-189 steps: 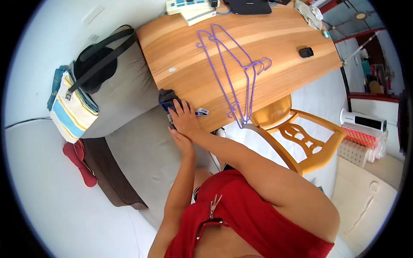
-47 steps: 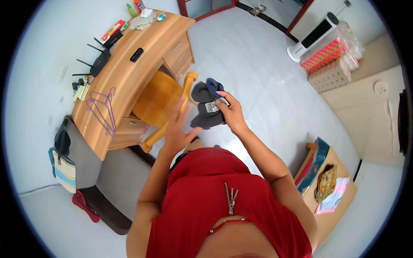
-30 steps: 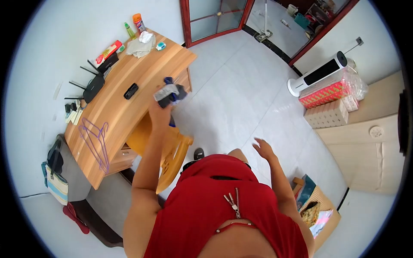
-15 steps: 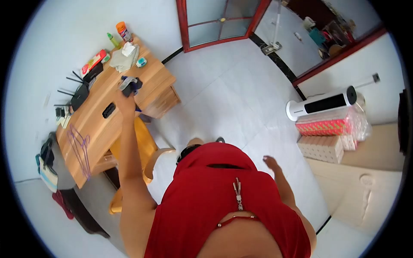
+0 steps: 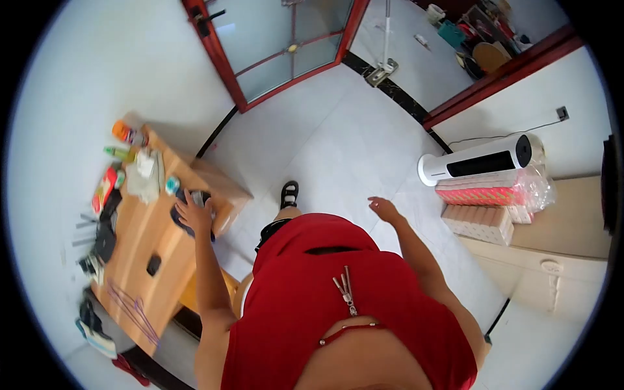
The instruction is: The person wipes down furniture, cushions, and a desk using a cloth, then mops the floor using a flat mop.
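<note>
On the right end of the wooden desk (image 5: 146, 244), my left hand (image 5: 195, 213) lies over a dark bundled cloth (image 5: 182, 221), fingers spread on top of it. A grey patch shows at the cloth's far side; the rest is under my palm. Just beyond my fingertips stands a small white and teal container (image 5: 172, 185). Beside that lies a light grey cloth (image 5: 143, 181) with a white crumpled piece on it. My right hand (image 5: 385, 209) hangs over the floor at my right side, holding nothing, its fingers loosely extended.
A black phone-like object (image 5: 154, 264) and purple hangers (image 5: 133, 312) lie on the desk. An orange-capped can (image 5: 130, 134) and a router (image 5: 104, 240) stand along its back. A yellow chair (image 5: 188, 292) is tucked at the desk. Right, a white tower fan (image 5: 474, 164) lies on boxes.
My left hand has brought the dark cloth down onto the desk and its fingers have spread. I have stepped towards the door, and my view has turned. My right hand has swung forward.
</note>
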{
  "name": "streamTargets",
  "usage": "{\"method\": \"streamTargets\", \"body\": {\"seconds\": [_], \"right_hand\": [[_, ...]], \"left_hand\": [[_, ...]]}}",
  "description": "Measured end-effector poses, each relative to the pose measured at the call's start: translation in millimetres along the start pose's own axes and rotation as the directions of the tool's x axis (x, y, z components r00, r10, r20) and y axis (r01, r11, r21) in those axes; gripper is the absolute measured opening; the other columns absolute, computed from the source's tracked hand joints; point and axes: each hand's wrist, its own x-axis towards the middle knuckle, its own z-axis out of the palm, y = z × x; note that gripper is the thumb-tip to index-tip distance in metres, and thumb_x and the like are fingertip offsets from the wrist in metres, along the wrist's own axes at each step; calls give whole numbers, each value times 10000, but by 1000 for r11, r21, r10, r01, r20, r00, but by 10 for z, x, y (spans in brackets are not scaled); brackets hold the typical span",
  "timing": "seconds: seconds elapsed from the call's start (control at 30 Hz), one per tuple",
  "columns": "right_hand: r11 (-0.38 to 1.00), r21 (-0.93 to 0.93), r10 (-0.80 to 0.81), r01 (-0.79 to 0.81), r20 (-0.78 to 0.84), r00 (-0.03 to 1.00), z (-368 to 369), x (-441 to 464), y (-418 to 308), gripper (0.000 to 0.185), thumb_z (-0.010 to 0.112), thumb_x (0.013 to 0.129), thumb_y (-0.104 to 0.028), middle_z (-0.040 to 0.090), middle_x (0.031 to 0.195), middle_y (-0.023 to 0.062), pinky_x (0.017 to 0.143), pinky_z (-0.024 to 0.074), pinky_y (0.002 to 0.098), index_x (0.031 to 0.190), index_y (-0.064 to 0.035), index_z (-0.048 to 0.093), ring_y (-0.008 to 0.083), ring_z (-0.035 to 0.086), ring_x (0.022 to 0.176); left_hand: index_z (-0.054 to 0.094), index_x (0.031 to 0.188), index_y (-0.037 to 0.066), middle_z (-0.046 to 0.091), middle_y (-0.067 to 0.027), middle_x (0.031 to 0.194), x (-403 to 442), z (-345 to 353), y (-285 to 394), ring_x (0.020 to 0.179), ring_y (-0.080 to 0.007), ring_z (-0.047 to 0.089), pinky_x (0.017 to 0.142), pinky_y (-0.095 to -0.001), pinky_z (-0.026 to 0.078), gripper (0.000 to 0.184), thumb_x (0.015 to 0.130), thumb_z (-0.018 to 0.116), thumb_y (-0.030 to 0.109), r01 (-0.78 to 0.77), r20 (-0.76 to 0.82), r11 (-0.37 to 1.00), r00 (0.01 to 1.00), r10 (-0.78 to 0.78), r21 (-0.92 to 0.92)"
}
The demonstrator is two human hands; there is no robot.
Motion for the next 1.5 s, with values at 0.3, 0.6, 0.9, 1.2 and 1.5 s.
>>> {"method": "streamTargets", "body": {"seconds": [0.3, 0.6, 0.9, 1.2, 1.5], "right_hand": [[947, 98, 310, -307, -13, 951, -116, 273, 83, 398, 571, 931, -372, 701, 1054, 157, 871, 519, 429, 1237, -124, 621, 338, 658, 1004], [775, 226, 596, -591, 51, 801, 58, 486, 727, 390, 557, 943, -402, 674, 1161, 156, 966, 487, 429, 1233, -152, 631, 318, 627, 1103], [652, 397, 752, -646, -234, 616, -592, 1193, 870, 408, 572, 936, -360, 656, 1194, 173, 961, 477, 441, 1219, -71, 629, 354, 606, 1118], [140, 851, 990, -506, -110, 88, -956, 2265, -531, 359, 573, 911, -269, 683, 1091, 201, 916, 499, 459, 1207, -77, 639, 375, 634, 1050], [-402, 808, 910, -431, 404, -92, 193, 3109, -2271, 395, 601, 909, -323, 662, 1186, 177, 960, 481, 441, 1239, -108, 638, 364, 614, 1114]], "left_hand": [[567, 1287, 20, 586, -206, 1273, 1632, 196, 3183, 1196, -393, 518, 1052, -438, 391, 456, 878, 681, 184, -824, -296, 384, 523, 799, -416], [515, 1359, 60, 656, -173, 1189, 1638, -45, 7409, 1050, -336, 636, 937, -408, 480, 577, 878, 680, 333, -578, -237, 67, 433, 870, -813], [590, 1238, 120, 618, -90, 1163, 2566, -178, 10039, 1035, -198, 592, 849, -370, 471, 337, 910, 552, 190, 37, 120, 114, 278, 953, -993], [351, 1462, 69, 291, -136, 1508, 3646, 488, 12480, 1381, -312, 312, 1105, -484, 343, 710, 875, 656, 324, 422, 523, 387, 276, 806, -820], [550, 1328, 20, 524, -135, 1389, 3802, 880, 13425, 1298, -290, 436, 1111, -437, 284, 513, 894, 638, 281, 323, 260, 96, 513, 818, -941]]}}
